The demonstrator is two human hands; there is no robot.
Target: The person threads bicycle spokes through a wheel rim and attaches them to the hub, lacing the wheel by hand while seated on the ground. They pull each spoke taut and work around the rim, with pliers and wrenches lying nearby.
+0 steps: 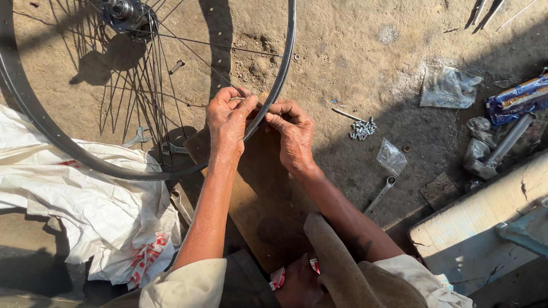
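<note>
Dirt ground [354, 51], sunlit, shadowed right; wooden board [257, 194] under forearms; outdoors.

One bicycle wheel rim [51, 134] with many thin spokes [171, 51]. Two hands [227, 117] at the rim. Three wrenches [379, 195] on the dirt ground. One heap of small metal nipples [361, 130], too many to count. Two clear plastic bags [449, 86]. One white sack [85, 211].

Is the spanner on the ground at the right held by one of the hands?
No, the spanner lies alone on the dirt; both hands are at the wheel rim.
</note>
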